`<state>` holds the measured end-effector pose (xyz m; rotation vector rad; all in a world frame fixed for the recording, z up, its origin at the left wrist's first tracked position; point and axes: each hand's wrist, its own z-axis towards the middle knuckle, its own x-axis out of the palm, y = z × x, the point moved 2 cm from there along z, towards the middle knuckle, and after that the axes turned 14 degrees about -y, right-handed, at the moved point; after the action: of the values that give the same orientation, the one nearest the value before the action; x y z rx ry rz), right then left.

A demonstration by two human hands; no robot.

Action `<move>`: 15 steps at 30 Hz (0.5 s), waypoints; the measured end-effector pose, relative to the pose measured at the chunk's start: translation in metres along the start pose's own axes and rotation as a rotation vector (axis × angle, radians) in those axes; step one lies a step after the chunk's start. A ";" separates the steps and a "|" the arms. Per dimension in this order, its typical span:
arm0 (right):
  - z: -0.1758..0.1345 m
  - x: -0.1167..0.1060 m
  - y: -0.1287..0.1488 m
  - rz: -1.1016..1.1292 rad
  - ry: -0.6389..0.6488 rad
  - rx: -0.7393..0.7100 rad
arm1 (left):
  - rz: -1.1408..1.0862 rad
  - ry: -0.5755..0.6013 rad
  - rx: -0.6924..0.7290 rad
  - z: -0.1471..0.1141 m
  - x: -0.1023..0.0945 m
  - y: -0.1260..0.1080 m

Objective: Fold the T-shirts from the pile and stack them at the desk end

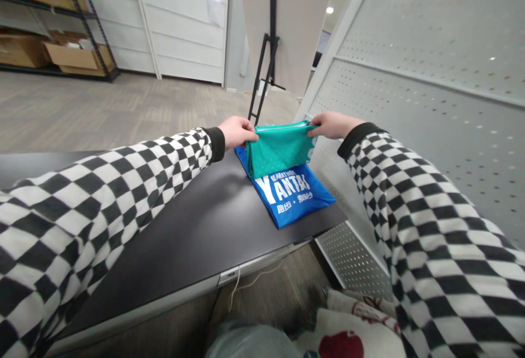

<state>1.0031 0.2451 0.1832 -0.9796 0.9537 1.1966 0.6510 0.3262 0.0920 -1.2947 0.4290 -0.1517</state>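
Cloth [279, 150], green, near right end of desk [197, 227]: pinched its two top corners with left hand [239, 131] and right hand [331, 124]. Held it over bag [294, 198]; could not tell whether touching. Had panel [414, 112] close at right, open room leftward.

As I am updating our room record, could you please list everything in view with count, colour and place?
Teal cloth: one, teal, between both hands
Blue cloth: one, blue with white lettering, on table
Table: one, dark grey, centre
Cable: count unclear, white, below table edge
Shelf: one, black, far left
Boxes: at least four, brown, on shelf
Wall panels: several, white, background
Stand: one, black, beyond table
Perforated panels: at least two, pale grey, right
Floor: one, grey-brown, around table
Patterned fabric: count unclear, cream and red, bottom
Sleeves: two, black-and-white check, either side
Left hand, right hand: two, bare, gripping teal cloth
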 end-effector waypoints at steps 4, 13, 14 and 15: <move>0.016 0.021 0.007 -0.037 0.003 0.029 | 0.066 -0.066 -0.018 0.022 0.002 0.017; 0.035 0.079 0.031 -0.120 0.017 0.026 | 0.200 -0.092 -0.194 0.049 0.009 0.056; 0.035 0.084 0.035 -0.125 0.026 0.028 | 0.253 -0.085 -0.202 0.049 0.010 0.059; 0.035 0.090 0.039 -0.129 0.036 0.028 | 0.320 -0.082 -0.192 0.050 0.010 0.062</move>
<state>0.9776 0.3080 0.1048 -1.0277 0.9187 1.0591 0.6716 0.3848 0.0416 -1.3957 0.5850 0.2153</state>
